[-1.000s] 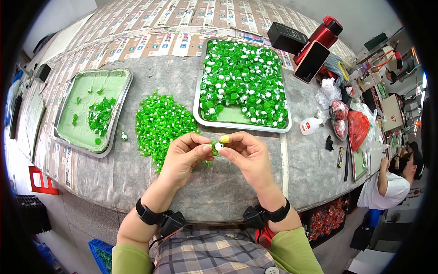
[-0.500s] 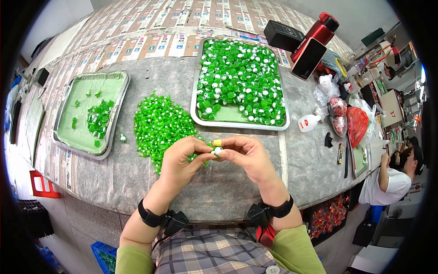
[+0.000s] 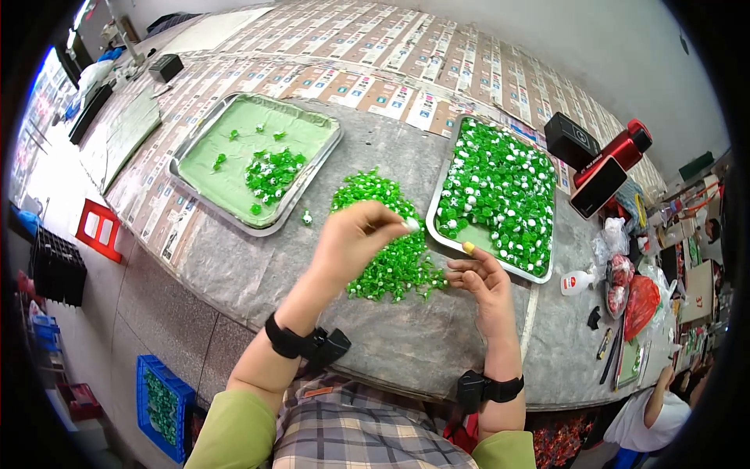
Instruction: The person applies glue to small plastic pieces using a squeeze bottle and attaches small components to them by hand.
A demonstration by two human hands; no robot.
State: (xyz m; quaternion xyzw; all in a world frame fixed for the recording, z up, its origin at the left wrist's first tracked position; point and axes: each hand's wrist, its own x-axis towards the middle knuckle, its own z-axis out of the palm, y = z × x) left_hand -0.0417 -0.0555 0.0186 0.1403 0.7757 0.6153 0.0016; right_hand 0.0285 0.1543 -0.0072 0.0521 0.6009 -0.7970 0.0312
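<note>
Head view: left hand (image 3: pixel 353 238) pinches a small white piece (image 3: pixel 412 224) above the loose green pile (image 3: pixel 383 234) on the table (image 3: pixel 234 273); right hand (image 3: pixel 480 277) hovers half-open beside the fuller tray (image 3: pixel 437 203), gripping nothing visible.

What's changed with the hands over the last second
The hands have drawn apart. The left hand has lifted over the loose green pile, pinching a small white piece. The right hand now sits open beside the full tray, apparently empty. Both trays and the pile stayed as they were.
</note>
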